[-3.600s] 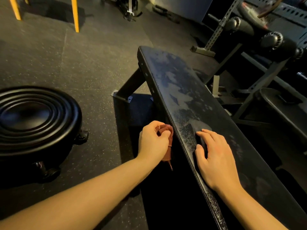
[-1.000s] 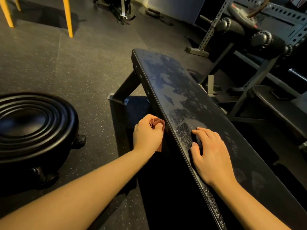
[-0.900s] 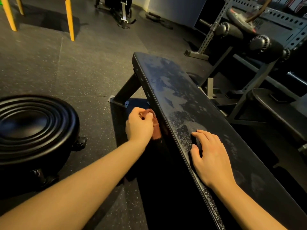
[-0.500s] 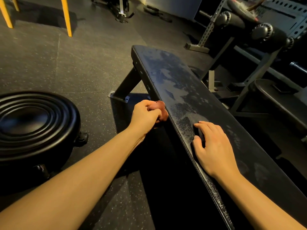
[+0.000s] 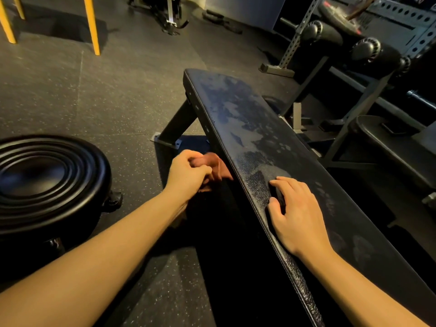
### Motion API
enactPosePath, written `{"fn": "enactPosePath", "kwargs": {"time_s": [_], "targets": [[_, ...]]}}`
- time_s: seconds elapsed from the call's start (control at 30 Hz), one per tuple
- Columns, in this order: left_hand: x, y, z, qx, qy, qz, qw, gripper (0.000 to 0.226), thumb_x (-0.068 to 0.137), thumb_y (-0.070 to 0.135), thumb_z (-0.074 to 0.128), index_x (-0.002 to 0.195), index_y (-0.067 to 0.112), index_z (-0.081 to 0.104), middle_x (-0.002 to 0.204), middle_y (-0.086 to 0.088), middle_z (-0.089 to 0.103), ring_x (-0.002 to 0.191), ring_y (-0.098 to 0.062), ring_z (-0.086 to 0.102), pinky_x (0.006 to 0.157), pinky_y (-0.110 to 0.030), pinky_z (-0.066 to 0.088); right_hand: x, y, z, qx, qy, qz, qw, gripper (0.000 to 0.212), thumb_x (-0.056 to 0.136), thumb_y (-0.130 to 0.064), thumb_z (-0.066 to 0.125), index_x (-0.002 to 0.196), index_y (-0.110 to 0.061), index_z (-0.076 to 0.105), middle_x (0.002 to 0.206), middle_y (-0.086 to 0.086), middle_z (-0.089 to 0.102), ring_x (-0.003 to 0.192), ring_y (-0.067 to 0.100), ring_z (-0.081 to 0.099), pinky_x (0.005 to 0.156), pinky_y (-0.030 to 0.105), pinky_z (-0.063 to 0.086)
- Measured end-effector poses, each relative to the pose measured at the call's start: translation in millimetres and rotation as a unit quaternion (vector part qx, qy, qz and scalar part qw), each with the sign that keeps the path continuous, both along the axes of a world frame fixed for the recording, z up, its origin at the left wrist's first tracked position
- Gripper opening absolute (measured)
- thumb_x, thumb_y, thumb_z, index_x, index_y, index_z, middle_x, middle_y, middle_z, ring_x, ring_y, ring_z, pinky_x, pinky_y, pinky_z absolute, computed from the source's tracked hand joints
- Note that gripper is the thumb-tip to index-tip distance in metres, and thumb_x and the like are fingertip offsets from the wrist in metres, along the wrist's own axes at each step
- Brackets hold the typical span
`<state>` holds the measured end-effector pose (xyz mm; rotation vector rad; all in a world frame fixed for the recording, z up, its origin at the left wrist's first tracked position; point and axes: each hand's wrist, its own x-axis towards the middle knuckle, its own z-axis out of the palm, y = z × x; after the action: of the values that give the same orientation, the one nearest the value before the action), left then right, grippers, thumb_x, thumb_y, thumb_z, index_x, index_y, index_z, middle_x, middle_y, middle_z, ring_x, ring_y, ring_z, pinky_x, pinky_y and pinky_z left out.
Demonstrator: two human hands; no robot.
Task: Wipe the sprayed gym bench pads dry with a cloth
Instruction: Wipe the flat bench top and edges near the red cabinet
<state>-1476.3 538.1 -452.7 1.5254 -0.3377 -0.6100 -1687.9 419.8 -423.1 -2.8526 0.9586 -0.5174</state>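
Observation:
A long black bench pad (image 5: pixel 264 128) runs from the near right to the middle of the view, its top mottled with pale wet patches and droplets. My left hand (image 5: pixel 186 174) grips a bunched reddish-brown cloth (image 5: pixel 218 167) and presses it against the pad's left side edge. My right hand (image 5: pixel 297 213) rests flat on the pad's top near that edge, fingers relaxed and holding nothing.
A round black ribbed stool (image 5: pixel 47 182) on casters stands on the floor at left. Two yellow legs (image 5: pixel 92 24) stand at the far left. A steel rack with black roller pads (image 5: pixel 368 48) and a second black bench (image 5: pixel 396 147) crowd the right side.
My left hand has slid the cloth back and forth along the pad's left side edge, going farther away and now coming slightly back. My right hand has stayed in place on top.

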Motion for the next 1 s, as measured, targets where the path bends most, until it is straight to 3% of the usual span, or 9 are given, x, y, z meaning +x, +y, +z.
{"fn": "enactPosePath", "kwargs": {"time_s": [0.1, 0.23, 0.43, 0.57, 0.73, 0.83, 0.93, 1.0], "targets": [[-16.8, -6.2, 0.9, -0.032, 0.009, -0.018, 0.999, 0.025, 0.088, -0.002, 0.072, 0.105, 0.012, 0.061, 0.09, -0.012, 0.066, 0.067, -0.008, 0.067, 0.05, -0.012, 0.049, 0.4, -0.1, -0.5, 0.001, -0.002, 0.003, 1.0, 0.035, 0.096, -0.025, 0.056, 0.13, -0.02, 0.062, 0.136, -0.007, 0.057, 0.129, 0.013, 0.044, 0.104, 0.031, 0.035], [-41.9, 0.3, 3.6, -0.035, -0.054, -0.073, 0.995, 0.024, 0.088, -0.006, 0.071, 0.101, 0.011, 0.062, 0.08, -0.006, 0.065, 0.053, 0.003, 0.064, 0.051, -0.01, 0.048, 1.9, -1.6, -1.0, -0.013, -0.003, 0.003, 1.0, 0.034, 0.094, -0.025, 0.056, 0.127, -0.017, 0.062, 0.133, -0.004, 0.058, 0.125, 0.017, 0.047, 0.103, 0.037, 0.039], [-76.6, 20.9, -2.5, 0.003, -0.128, -0.154, 0.98, 0.025, 0.083, -0.001, 0.076, 0.101, 0.012, 0.064, 0.091, -0.004, 0.067, 0.065, 0.005, 0.064, 0.06, -0.008, 0.047, 5.0, 0.7, -2.0, -0.026, -0.008, -0.003, 1.0, 0.033, 0.093, -0.027, 0.053, 0.123, -0.017, 0.062, 0.129, -0.003, 0.059, 0.121, 0.021, 0.049, 0.101, 0.042, 0.043], [-104.0, 32.4, -2.8, -0.014, -0.127, -0.155, 0.98, 0.024, 0.082, -0.002, 0.075, 0.098, 0.012, 0.063, 0.085, 0.0, 0.067, 0.064, 0.003, 0.064, 0.061, -0.01, 0.046, 5.4, 2.0, -0.5, -0.025, -0.008, -0.002, 1.0, 0.033, 0.092, -0.029, 0.05, 0.12, -0.018, 0.062, 0.126, -0.004, 0.06, 0.117, 0.021, 0.05, 0.099, 0.042, 0.043], [-143.1, 50.8, -13.1, -0.01, -0.138, -0.197, 0.97, 0.025, 0.079, 0.006, 0.076, 0.091, 0.022, 0.062, 0.081, 0.001, 0.068, 0.076, -0.014, 0.065, 0.07, -0.026, 0.051, 5.1, 3.0, 0.4, -0.022, 0.004, -0.01, 1.0, 0.039, 0.091, -0.03, 0.046, 0.124, -0.017, 0.062, 0.125, -0.002, 0.06, 0.117, 0.023, 0.05, 0.097, 0.041, 0.042], [-157.0, 56.5, -16.0, -0.018, -0.112, -0.21, 0.971, 0.024, 0.078, 0.008, 0.076, 0.091, 0.022, 0.061, 0.083, 0.002, 0.067, 0.074, -0.009, 0.062, 0.071, -0.024, 0.05, 4.7, 1.6, 0.1, -0.014, 0.0, -0.008, 1.0, 0.038, 0.092, -0.029, 0.047, 0.125, -0.016, 0.061, 0.125, -0.002, 0.06, 0.116, 0.022, 0.05, 0.097, 0.04, 0.042], [-168.3, 69.0, -11.4, -0.023, -0.098, -0.311, 0.945, 0.025, 0.075, 0.018, 0.077, 0.093, 0.025, 0.062, 0.089, 0.006, 0.068, 0.082, -0.007, 0.066, 0.079, -0.029, 0.055, 4.0, 0.9, 1.6, -0.004, -0.002, -0.006, 1.0, 0.036, 0.093, -0.028, 0.048, 0.124, -0.016, 0.061, 0.126, 0.0, 0.059, 0.116, 0.024, 0.05, 0.098, 0.041, 0.041], [-172.3, 78.6, -4.2, -0.018, -0.087, -0.376, 0.922, 0.024, 0.078, 0.009, 0.079, 0.095, 0.018, 0.064, 0.089, 0.003, 0.07, 0.083, -0.011, 0.07, 0.076, -0.031, 0.059, 3.6, 2.3, 3.2, 0.001, -0.001, -0.008, 1.0, 0.035, 0.093, -0.027, 0.049, 0.123, -0.015, 0.061, 0.126, 0.001, 0.06, 0.116, 0.026, 0.05, 0.097, 0.041, 0.04]]}}
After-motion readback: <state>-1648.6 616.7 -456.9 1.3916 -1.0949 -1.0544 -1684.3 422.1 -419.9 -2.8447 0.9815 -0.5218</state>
